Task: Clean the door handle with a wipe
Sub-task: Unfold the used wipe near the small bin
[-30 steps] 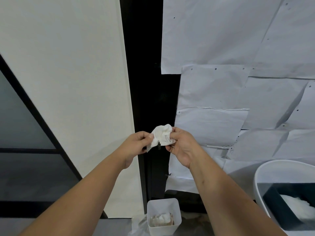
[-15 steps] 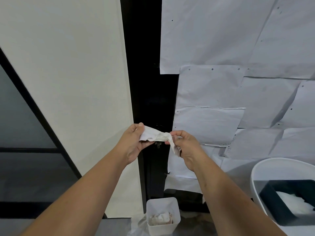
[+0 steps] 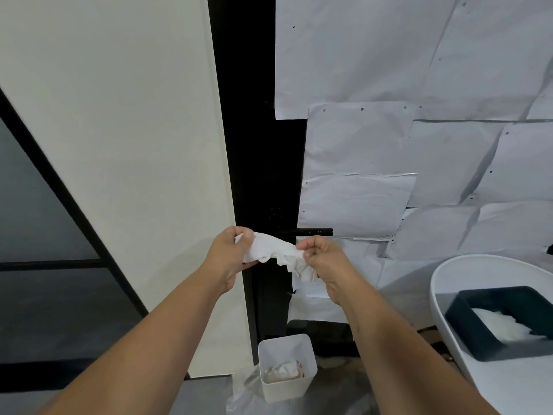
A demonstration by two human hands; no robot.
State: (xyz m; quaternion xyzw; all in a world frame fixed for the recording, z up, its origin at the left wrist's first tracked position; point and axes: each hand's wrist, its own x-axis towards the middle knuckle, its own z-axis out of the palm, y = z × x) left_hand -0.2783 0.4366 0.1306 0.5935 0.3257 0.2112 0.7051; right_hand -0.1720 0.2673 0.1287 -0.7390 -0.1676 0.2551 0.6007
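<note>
A person's left hand [image 3: 230,253] is pinching one end of a white wipe [image 3: 279,253], thumb on top and fingers curled beneath, in front of a black door frame [image 3: 254,145] that is running between a cream wall panel [image 3: 119,130] and sheets of white paper [image 3: 404,115] taped over the door. The wipe is stretching in a crumpled band across the gap between the two hands, sagging slightly in the middle. The right hand [image 3: 324,256] is gripping the other end, fingers closed around it, with a ruffled corner hanging down below the knuckles. Just above and behind the wipe, not touching it, a black lever door handle [image 3: 311,232] is projecting horizontally to the right. Below the hands, a small white bin [image 3: 308,381] is standing on the floor with crumpled used wipes [image 3: 282,372] inside. At far right, a white round surface [image 3: 449,295] is bearing a dark tray [image 3: 466,324] that is holding white material [image 3: 505,324].
</note>
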